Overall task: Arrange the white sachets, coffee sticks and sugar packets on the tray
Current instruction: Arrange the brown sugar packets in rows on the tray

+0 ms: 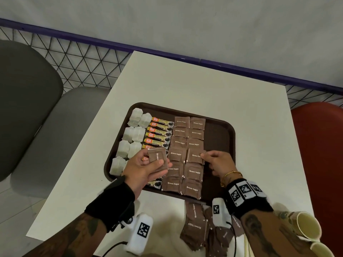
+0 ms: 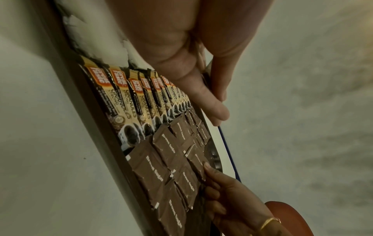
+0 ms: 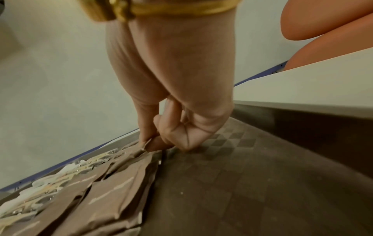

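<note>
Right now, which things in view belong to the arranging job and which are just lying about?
Belong to the job:
- tray
- white sachets
- coffee sticks
- sugar packets on the tray
- packet stack in the left hand
- packet pinched by the right hand
- loose sugar packets near the table edge

Lying about:
- paper cups
- grey chair
- red chair

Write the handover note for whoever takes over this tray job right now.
Left hand: holds a few brown sugar packets above the tray.
Right hand: pinches the edge of a laid sugar packet in the right sugar column.
Done: white sachets along the tray's left side, coffee sticks beside them, two columns of sugar.
Left: loose sugar packets on the table near the tray's front edge; the tray's right part is bare.
</note>
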A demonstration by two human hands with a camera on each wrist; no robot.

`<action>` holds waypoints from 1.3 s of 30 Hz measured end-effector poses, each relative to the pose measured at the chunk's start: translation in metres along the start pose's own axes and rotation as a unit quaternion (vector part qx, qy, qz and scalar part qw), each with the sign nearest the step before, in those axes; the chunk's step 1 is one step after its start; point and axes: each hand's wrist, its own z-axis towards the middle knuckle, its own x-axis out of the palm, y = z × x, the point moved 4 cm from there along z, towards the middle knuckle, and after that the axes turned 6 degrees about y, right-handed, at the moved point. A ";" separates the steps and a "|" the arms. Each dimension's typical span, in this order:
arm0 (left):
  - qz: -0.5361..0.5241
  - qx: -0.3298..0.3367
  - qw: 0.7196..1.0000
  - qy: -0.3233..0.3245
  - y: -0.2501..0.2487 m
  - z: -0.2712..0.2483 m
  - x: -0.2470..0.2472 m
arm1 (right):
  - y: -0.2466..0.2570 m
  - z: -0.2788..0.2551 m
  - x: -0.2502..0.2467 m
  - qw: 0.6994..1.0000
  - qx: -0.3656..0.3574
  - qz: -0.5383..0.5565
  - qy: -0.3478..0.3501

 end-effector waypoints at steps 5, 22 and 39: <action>0.021 0.000 1.000 -0.010 0.000 -0.001 -0.001 | -0.002 0.006 0.003 0.999 -0.021 -0.033 -0.023; 0.134 0.009 0.989 -0.056 0.003 0.005 0.010 | 0.038 -0.068 0.077 0.968 -0.091 0.112 0.204; 0.163 0.025 0.982 -0.092 -0.018 0.016 0.001 | 0.071 -0.017 0.037 0.989 -0.100 0.066 0.092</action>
